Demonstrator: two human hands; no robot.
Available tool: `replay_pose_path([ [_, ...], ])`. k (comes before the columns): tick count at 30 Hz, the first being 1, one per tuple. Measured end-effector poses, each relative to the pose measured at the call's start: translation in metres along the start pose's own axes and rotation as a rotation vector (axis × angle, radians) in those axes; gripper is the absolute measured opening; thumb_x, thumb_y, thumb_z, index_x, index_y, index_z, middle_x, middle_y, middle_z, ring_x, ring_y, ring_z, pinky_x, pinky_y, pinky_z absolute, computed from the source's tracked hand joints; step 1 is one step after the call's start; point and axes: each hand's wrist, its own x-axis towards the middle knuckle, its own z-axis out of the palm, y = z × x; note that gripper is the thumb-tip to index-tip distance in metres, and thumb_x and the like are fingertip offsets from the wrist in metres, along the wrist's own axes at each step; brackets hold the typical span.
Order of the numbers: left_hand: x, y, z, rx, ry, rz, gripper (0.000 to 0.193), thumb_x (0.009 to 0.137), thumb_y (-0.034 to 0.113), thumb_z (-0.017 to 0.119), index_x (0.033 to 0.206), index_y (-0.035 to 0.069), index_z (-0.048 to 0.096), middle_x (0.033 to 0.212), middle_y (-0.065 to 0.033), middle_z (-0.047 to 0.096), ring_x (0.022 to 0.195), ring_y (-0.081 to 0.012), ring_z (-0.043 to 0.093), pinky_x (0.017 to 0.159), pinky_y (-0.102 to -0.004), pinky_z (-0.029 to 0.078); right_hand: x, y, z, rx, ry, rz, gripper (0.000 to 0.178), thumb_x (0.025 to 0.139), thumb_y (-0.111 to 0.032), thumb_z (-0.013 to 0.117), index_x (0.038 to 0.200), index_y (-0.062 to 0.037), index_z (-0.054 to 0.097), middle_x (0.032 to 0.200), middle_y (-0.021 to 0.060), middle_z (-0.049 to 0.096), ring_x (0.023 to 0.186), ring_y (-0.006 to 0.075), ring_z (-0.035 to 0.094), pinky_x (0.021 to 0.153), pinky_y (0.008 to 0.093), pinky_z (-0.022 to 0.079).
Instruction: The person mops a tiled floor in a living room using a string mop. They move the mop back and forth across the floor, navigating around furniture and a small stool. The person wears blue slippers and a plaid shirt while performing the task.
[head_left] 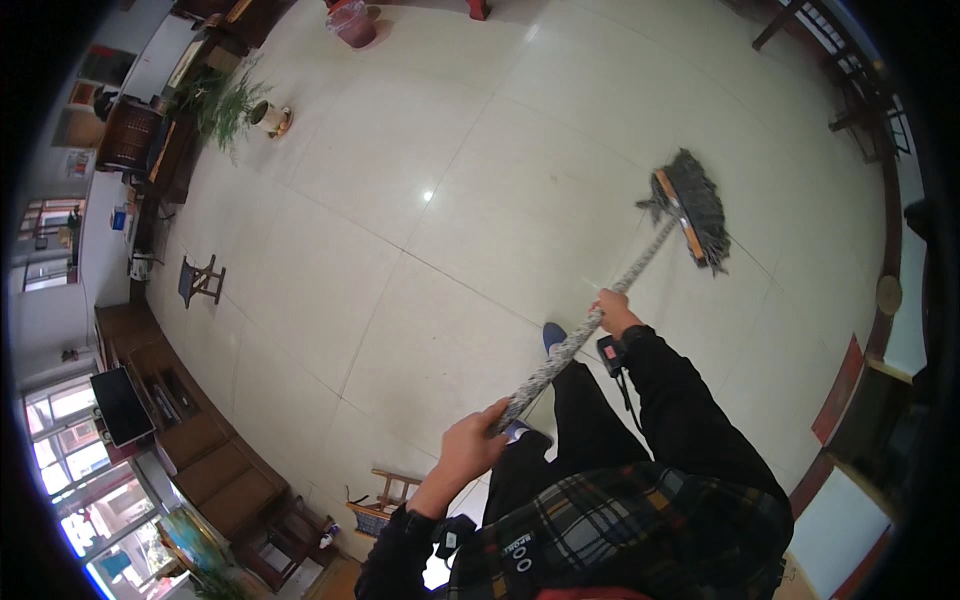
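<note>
Dark plaid cloth covers my front; past it, my left grip wraps the near end of a long, mottled grey-and-white mop handle, my right grip holding it farther down. The grey stringy mop head appears to rest on the glossy pale-tiled floor, ahead to my right. Mopping seems under way; how much is done or left, I cannot tell. Well off leftward stands a small dark folding stool.
</note>
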Motion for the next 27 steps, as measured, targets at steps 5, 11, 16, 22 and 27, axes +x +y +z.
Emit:
replay_pose_path([
  [5, -0.114, -0.071, 0.012, -0.160, 0.065, -0.147, 0.059, 0.074, 0.023, 0.069, 0.130, 0.018, 0.052, 0.104, -0.0194, 0.064, 0.095, -0.0362, 0.062, 0.081, -0.0406, 0.050, -0.007, -0.096, 0.105, -0.104, 0.077, -0.198, 0.011, 0.067, -0.017, 0.066, 0.073, -0.0090, 0.062, 0.072, 0.0107, 0.066, 0.068, 0.0287, 0.066, 0.056, 0.0422, 0.047],
  [11, -0.326, -0.146, 0.065, -0.373, 0.184, -0.343, 0.066, 0.071, 0.010, 0.074, 0.132, 0.004, 0.049, 0.114, -0.0211, 0.062, 0.107, -0.0225, 0.061, 0.087, -0.0314, 0.047, -0.115, -0.245, 0.299, -0.370, -0.094, -0.240, 0.009, 0.068, -0.013, 0.060, 0.071, -0.0074, 0.066, 0.063, 0.0091, 0.063, 0.066, 0.0297, 0.062, 0.053, 0.0476, 0.033],
  [16, -0.494, -0.161, 0.089, -0.299, 0.257, -0.599, 0.060, 0.072, -0.002, 0.067, 0.129, 0.001, 0.051, 0.103, -0.0104, 0.064, 0.085, -0.0165, 0.058, 0.074, -0.0306, 0.050, -0.264, -0.385, 0.377, -0.334, -0.315, -0.691, 0.006, 0.061, -0.015, 0.062, 0.059, -0.0097, 0.064, 0.057, 0.0060, 0.058, 0.055, 0.0252, 0.057, 0.042, 0.0459, 0.029],
  [22, -0.612, -0.060, 0.053, -0.584, 0.260, -1.131, 0.060, 0.080, 0.005, 0.068, 0.136, 0.012, 0.048, 0.099, -0.0039, 0.062, 0.087, -0.0119, 0.057, 0.077, -0.0257, 0.047, -0.388, -0.498, 0.349, 0.899, -0.996, 0.217, 0.049, 0.074, -0.020, 0.060, 0.104, 0.0110, 0.038, 0.093, 0.0180, 0.052, 0.080, 0.0273, 0.057, 0.061, 0.0446, 0.043],
  [27, -0.653, -0.013, 0.044, -0.562, 0.367, -1.148, 0.063, 0.078, 0.002, 0.068, 0.136, 0.005, 0.045, 0.097, -0.0033, 0.061, 0.083, -0.0094, 0.055, 0.072, -0.0243, 0.046, -0.437, -0.552, 0.291, 0.906, -1.052, 0.338, 0.074, 0.079, -0.024, 0.059, 0.126, 0.0197, 0.023, 0.109, 0.0230, 0.049, 0.095, 0.0283, 0.055, 0.073, 0.0442, 0.048],
])
